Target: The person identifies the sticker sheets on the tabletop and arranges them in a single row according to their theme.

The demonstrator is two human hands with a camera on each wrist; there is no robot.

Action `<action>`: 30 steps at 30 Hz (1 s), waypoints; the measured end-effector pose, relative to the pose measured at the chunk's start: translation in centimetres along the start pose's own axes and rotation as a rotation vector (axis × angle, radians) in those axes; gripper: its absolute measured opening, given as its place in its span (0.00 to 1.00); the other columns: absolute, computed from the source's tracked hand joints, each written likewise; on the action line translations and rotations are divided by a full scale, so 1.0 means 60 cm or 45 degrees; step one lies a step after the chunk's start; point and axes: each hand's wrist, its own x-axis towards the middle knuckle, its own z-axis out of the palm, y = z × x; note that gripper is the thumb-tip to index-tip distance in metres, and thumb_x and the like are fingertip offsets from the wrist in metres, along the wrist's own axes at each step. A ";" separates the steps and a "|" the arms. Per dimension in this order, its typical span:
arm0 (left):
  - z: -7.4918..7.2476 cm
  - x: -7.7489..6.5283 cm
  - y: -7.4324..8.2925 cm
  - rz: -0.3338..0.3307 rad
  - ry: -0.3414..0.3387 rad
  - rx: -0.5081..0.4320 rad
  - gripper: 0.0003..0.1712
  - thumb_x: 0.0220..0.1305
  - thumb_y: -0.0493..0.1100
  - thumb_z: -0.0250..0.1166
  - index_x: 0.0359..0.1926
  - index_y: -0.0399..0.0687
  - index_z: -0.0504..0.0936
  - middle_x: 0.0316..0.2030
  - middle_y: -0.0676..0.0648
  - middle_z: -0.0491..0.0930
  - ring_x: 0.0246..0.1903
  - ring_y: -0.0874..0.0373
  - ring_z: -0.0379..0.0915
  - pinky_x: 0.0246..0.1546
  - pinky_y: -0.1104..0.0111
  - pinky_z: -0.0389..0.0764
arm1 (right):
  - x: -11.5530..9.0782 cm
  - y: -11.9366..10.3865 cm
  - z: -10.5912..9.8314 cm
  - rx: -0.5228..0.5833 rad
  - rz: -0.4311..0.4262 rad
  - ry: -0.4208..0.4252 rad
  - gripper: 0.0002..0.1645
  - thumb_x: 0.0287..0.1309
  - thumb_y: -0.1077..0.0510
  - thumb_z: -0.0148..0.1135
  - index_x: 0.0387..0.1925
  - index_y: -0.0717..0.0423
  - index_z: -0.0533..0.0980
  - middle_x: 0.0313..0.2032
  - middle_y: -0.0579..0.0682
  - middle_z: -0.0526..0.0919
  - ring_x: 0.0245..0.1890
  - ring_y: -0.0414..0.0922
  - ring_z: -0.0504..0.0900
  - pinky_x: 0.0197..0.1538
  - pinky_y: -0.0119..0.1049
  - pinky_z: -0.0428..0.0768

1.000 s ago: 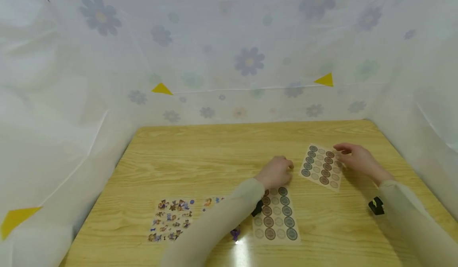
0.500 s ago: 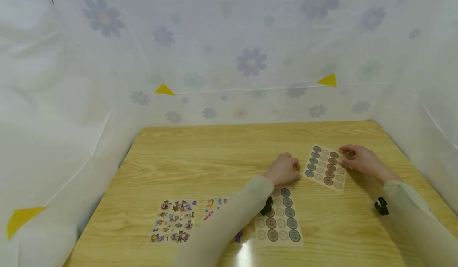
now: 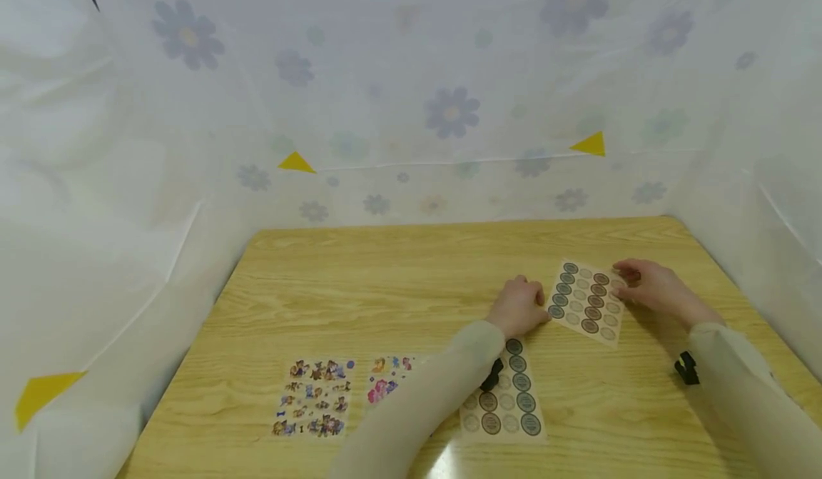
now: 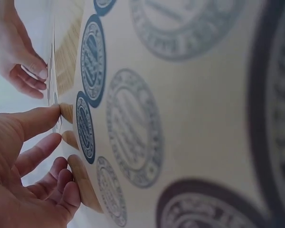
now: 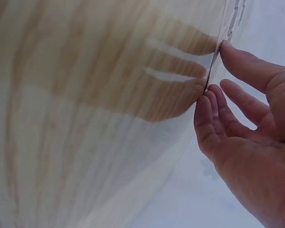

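A sheet of round stickers lies slanted at the right of the table, with grey, pale and brown circles in rows. My right hand holds it at its far right corner, thumb and fingertips at the edge, as the right wrist view also shows the hand. My left hand has its thumb right at the sheet's lower left corner, the other fingers loosely bent. In the left wrist view the left hand rests its fingertips on the tabletop. Below it lies a second round-sticker sheet, partly hidden by the left wrist.
A cartoon dog sticker sheet lies at the front left. Beside it a colourful pony sticker sheet is mostly hidden by the left sleeve. White flower-patterned curtains surround the wooden table at the back and sides.
My left hand has moved right and slightly away from me, up to the slanted sheet's lower corner. The right hand stays at that sheet's edge; the whole head view shifts slightly.
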 end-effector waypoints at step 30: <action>-0.016 -0.012 0.008 -0.103 -0.058 0.031 0.13 0.60 0.52 0.71 0.42 0.57 0.78 0.35 0.57 0.71 0.36 0.62 0.64 0.36 0.74 0.67 | -0.014 0.000 0.008 0.094 0.011 0.268 0.17 0.68 0.59 0.58 0.50 0.70 0.77 0.39 0.65 0.83 0.40 0.61 0.81 0.38 0.44 0.77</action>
